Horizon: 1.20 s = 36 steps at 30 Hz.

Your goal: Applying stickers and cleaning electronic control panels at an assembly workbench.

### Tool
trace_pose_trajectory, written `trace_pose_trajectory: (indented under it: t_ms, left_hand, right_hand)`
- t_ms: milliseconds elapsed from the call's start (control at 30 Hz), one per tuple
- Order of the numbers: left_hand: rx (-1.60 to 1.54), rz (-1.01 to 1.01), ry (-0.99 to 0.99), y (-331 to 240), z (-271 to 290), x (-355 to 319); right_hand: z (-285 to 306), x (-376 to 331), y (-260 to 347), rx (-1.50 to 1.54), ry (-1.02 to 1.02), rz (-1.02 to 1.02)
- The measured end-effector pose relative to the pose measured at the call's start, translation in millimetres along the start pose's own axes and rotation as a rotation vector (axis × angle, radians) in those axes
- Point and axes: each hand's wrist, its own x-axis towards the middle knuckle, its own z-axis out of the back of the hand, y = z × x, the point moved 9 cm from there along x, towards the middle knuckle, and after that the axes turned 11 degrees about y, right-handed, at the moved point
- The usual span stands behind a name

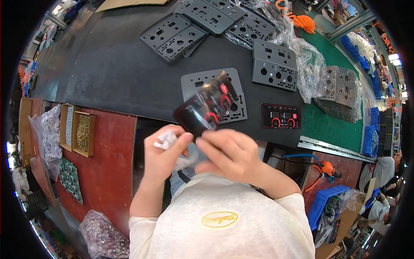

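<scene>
A black front panel (193,113) with red markings and glossy reflections is tilted in front of me, smeared by motion. My right hand (233,154) pinches its near edge. Close beside that edge, my left hand (166,151) is closed round a crumpled white piece (167,139), cloth or tissue; whether its thumb touches the panel I cannot tell. Beyond and partly behind the panel, a grey metal plate (238,88) with cut-out holes lies flat on the black tabletop (103,64). A similar black panel (281,115) with red rings lies face up to the right.
Several grey punched plates (172,36) lie at the back, another plate (274,64) nearer right. Clear plastic wrap (308,64) runs beside a wrapped plate stack (338,88). Left are boxes of small hardware (84,134) and green circuit boards (70,179); lower right, an orange power tool (330,168).
</scene>
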Motion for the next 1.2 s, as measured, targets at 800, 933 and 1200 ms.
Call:
trace_pose_trajectory:
  t_ms: [800,933,1200]
  left_hand:
    - [0.114,-0.076,-0.102,4.8,42.0,79.2]
    - [-0.072,0.032,-0.112,30.6,46.9,85.5]
    - [-0.095,0.055,-0.117,53.0,46.9,105.4]
  right_hand:
    - [-32.3,-59.5,-184.9,1.05,-0.303,-1.001]
    - [-53.7,-70.2,-195.8,1.145,-0.258,-1.074]
    - [-70.8,-70.7,-203.4,1.038,-0.227,-1.106]
